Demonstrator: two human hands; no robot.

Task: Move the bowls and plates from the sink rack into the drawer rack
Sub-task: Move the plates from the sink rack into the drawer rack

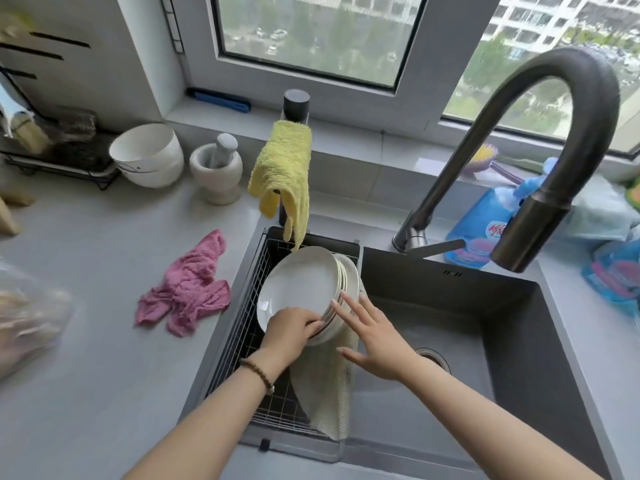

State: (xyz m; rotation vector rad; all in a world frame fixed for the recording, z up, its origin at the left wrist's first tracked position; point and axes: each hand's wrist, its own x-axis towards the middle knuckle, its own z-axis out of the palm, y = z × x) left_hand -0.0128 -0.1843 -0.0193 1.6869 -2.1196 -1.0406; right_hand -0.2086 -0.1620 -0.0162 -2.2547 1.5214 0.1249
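Plates (298, 282): the left hand (290, 329) grips the stack's near rim, fingers curled over it. The right hand (375, 339) is spread, its straight fingertips touching the rims. The stack stands tilted on edge in the rack (239, 344), at the left of the sink (467, 306). A mesh mat (329, 386) hangs beneath the stack.

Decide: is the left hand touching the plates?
Touching. The head view shows the left hand with its fingers curled over the near rim of the plates, with no gap between them.
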